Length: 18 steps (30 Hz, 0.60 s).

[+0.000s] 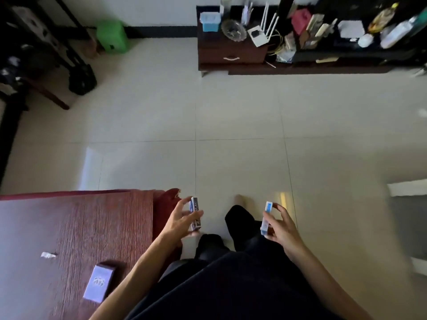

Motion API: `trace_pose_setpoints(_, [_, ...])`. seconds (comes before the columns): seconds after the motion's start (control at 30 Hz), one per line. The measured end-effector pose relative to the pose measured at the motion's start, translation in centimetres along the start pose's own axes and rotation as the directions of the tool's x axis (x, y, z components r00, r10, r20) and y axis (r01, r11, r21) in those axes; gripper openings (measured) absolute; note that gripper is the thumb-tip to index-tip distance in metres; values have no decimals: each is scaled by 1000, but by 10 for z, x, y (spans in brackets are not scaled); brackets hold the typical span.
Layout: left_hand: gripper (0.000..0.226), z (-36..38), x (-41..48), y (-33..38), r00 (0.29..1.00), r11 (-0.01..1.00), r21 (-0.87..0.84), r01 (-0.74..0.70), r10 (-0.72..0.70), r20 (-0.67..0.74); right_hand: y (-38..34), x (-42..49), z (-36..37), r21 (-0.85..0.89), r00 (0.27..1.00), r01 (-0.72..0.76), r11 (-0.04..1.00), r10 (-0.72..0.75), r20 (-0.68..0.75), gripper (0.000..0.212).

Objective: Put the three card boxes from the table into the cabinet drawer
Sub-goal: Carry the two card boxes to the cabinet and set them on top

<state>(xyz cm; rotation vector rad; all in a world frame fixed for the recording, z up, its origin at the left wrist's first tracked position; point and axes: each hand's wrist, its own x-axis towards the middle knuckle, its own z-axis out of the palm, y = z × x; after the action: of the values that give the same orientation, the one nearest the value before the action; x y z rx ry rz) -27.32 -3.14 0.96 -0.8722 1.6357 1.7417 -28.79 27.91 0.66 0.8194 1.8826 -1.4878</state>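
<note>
My left hand [181,219] grips a dark blue patterned card box [194,213] just past the right edge of the reddish wooden table [76,227]. In my right hand [280,226] is a light blue and white card box [266,218], held upright over the floor. A third, pale purple card box [99,282] lies flat on the table near its front. Across the tiled floor stands the dark cabinet [231,51], its drawer [232,57] with a pale handle closed.
A blue bin [209,21], a glass dish [233,29] and a white router [261,34] sit on the cabinet top. A cluttered dark shelf [346,31] stretches right. A green stool [112,38] and dark furniture stand at the far left. A paper scrap [48,255] lies on the table.
</note>
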Motion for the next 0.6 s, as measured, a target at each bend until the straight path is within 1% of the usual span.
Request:
trace_pose_setpoints(0.1, [61,26,21,24,1000,1000,13,6,-7,15,-9,21,-25,43,1000,1,999,0,-6,39])
trace_pose_setpoints(0.23, [58,59,46,57,999,999,13,33,-33,-26,-36,62,-63,71,1000,-20,997,20,6,32])
trace_pose_setpoints(0.4, [59,88,70,94,998,999,-29,45,-46,-35,-82,109,-94,49,998,-32,998,29,60,36])
trace_pose_setpoints(0.6, [56,104,101,140,999,996,-90,12,-15,-36,-139,151,-105,72,998,-31,997,26,59,43])
